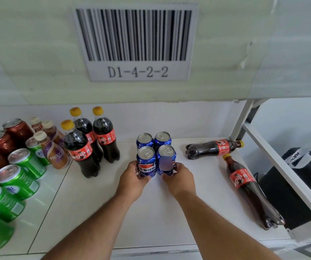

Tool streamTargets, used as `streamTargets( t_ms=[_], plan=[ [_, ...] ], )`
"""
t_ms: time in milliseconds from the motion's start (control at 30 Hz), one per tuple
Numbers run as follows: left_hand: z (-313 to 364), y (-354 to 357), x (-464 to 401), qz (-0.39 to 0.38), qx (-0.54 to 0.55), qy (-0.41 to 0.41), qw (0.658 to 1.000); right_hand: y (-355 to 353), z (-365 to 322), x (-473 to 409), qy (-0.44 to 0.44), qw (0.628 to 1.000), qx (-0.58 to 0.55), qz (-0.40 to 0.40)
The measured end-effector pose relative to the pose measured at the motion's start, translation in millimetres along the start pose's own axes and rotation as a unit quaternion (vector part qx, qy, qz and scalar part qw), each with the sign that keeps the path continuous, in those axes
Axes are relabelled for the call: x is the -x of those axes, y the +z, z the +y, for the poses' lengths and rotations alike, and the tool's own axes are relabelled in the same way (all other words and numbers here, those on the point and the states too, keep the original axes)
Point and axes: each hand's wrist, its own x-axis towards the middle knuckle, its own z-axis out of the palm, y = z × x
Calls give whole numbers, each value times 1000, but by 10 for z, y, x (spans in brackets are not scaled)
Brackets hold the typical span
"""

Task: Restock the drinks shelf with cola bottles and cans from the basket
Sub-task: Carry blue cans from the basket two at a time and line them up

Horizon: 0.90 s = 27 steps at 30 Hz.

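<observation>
While each hand, left hand (132, 180) and right hand (179, 178), clamps a front blue cola can (146, 162) on the shelf (169, 212), squaring them seems underway; the two fallen bottles (212, 148) right of the cans likely need standing next.

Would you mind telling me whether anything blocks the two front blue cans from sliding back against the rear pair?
Nothing visible does. The left hand holds the front-left blue cola can and the right hand the front-right blue can; they stand directly in front of the two rear blue cans, with no other item between the rows.
</observation>
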Motion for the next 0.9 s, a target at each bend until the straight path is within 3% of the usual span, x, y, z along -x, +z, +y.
streamTargets(
  t_ms=[200,433,733,900],
  plan=[
    [59,-170,186,-5,-63,-27,998,-134,48,186,23,999,44,-13],
    [119,-592,672,-18,-220,-21,975,-211,49,667,-30,985,159,-58],
    [222,-1120,1611,21,-286,-30,958,-146,-260,1351,-237,931,247,-125],
    [260,-1344,2421,91,-323,-61,940,-73,-338,1806,-368,857,301,-200]
  ],
)
